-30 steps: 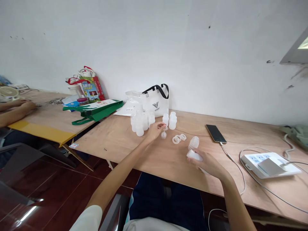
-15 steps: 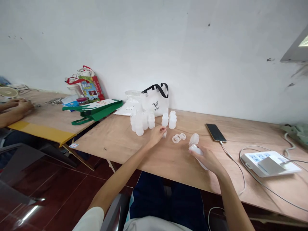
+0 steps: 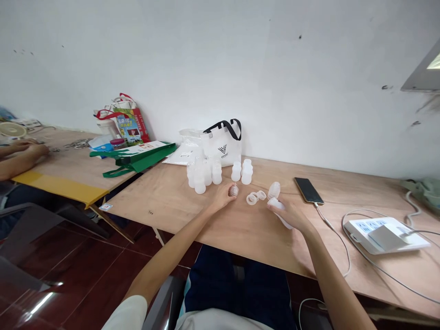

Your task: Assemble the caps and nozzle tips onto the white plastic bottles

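While the right hand (image 3: 292, 213) holds a tilted white bottle (image 3: 277, 202) right of the frame's centre, the left hand (image 3: 222, 196) has a narrow grip, thumb and finger around a small clear piece (image 3: 234, 189) near the middle (how firmly, I cannot tell). Pale rings (image 3: 256, 197) lie on the bench (image 3: 237, 233) between the hands; a clear cap (image 3: 274, 189) sits just beyond the held bottle.
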Demonstrator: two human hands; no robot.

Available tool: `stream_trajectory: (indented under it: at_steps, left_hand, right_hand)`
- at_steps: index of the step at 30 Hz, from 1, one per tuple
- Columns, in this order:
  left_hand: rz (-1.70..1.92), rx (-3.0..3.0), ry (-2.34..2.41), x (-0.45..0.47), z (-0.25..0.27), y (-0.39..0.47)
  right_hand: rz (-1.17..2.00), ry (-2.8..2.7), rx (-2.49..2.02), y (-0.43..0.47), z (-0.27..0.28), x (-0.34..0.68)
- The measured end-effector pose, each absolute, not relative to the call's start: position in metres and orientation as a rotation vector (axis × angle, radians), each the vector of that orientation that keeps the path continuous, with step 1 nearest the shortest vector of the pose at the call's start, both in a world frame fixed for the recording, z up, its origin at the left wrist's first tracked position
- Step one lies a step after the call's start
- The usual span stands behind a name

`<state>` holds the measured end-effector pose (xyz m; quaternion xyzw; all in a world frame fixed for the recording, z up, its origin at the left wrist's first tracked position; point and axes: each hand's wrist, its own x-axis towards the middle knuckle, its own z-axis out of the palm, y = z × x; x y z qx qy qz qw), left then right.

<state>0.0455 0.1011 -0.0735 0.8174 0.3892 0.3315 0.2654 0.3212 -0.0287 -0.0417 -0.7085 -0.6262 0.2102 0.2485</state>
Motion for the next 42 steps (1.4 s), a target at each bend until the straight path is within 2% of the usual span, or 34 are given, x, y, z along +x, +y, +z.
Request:
stream_trajectory:
  at_steps: [11,17,22,25,30,36,42]
  left_hand:
    - [0.946,2.196,1.094,0.058,-0.063,0.109]
    - [1.119,1.975,1.220,0.061,-0.043,0.059]
    - [0.709,1.899,0.611,0.061,-0.019,-0.006]
    - [0.700,1.975,0.587,0.062,-0.016,-0.026]
    - [0.735,1.901,1.016,0.057,-0.024,-0.033]
    - [0.631,1.859,0.636,0.042,-0.020,-0.035]
    - [0.720,1.843,1.072,0.062,-0.033,-0.028]
  right_hand:
    - [0.610,-1.660,-1.914,-0.039,-0.039,0.312]
    - [0.726,-1.568,-1.763,-0.064,-0.043,0.288]
    - [0.805,-1.662,-1.554,-0.076,-0.044,0.259]
    - [0.833,-1.709,-1.477,-0.079,-0.045,0.247]
    - [0.672,-1.836,-1.650,-0.084,-0.043,0.238]
    - [0.546,-1.856,-1.709,-0.087,-0.037,0.234]
    - [0.047,-2.018,-1.891,-0.087,-0.047,0.235]
